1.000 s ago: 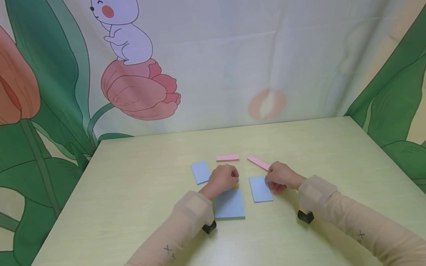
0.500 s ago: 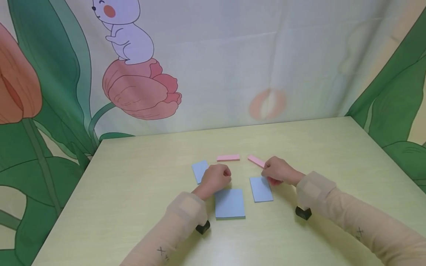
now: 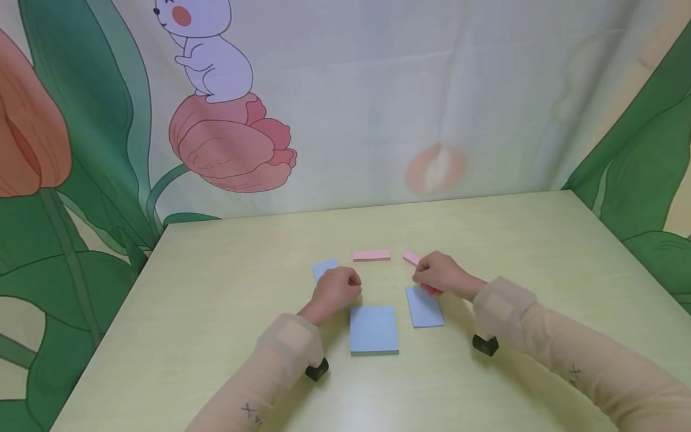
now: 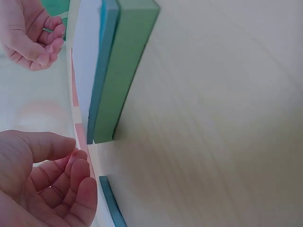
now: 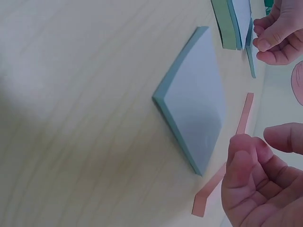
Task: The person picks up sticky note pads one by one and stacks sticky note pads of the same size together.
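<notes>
My left hand [image 3: 335,289] hovers over the left blue rectangular note pad [image 3: 324,268] and partly covers it in the head view. Its fingers are loosely curled with nothing between them. A square blue note pad [image 3: 373,330] lies on a green pad [image 4: 128,71] of like size, nearer to me. My right hand [image 3: 442,274], fingers also loosely bent and thumb apart from them, is over the far end of the right blue rectangular note pad [image 3: 424,309]. It holds nothing and hides part of a slanted narrow pink note pad [image 3: 411,258].
Another narrow pink pad [image 3: 371,255] lies crosswise at the back of the group. All the pads rest on a pale yellow-green table [image 3: 259,264]. Behind it hangs a curtain [image 3: 345,120] printed with flowers and a white animal.
My left hand has drawn left, off the square pad and over the left blue pad. My right hand has shifted a little left and away from me. The pads keep their places.
</notes>
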The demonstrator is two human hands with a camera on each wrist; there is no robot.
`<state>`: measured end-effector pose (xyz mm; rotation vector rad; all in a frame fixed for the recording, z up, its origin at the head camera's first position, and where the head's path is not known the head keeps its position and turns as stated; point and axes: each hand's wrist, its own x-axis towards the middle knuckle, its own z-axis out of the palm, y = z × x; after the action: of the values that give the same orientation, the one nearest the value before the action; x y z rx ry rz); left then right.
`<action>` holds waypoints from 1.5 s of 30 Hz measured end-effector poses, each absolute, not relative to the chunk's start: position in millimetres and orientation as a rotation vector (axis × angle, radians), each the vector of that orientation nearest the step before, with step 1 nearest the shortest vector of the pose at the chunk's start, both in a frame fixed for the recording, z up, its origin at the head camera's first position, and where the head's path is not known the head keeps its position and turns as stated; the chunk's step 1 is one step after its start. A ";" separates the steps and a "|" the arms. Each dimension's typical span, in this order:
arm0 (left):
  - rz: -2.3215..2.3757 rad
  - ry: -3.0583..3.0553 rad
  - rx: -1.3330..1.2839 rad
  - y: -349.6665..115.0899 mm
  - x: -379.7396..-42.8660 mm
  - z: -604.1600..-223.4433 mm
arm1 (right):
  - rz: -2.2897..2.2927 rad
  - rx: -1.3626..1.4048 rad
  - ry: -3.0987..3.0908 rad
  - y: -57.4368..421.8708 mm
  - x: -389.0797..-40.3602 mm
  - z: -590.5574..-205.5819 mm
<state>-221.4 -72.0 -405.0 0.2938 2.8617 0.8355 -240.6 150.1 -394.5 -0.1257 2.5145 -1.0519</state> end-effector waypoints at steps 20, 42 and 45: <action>0.792 2.913 0.215 -93.8 -215.8 -410.6 | -1.087 -0.213 2.502 137.9 -243.0 -395.0; 0.808 2.945 -0.049 -116.6 -218.2 -411.5 | -1.125 -0.230 2.477 126.0 -250.3 -392.3; 0.763 2.946 -0.075 -117.5 -219.6 -411.1 | -1.135 -0.226 2.473 124.7 -250.9 -392.8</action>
<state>-219.6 -117.5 -411.1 -0.0746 2.9456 0.7629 -250.9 124.7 -392.8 -0.2263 2.4730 -1.1352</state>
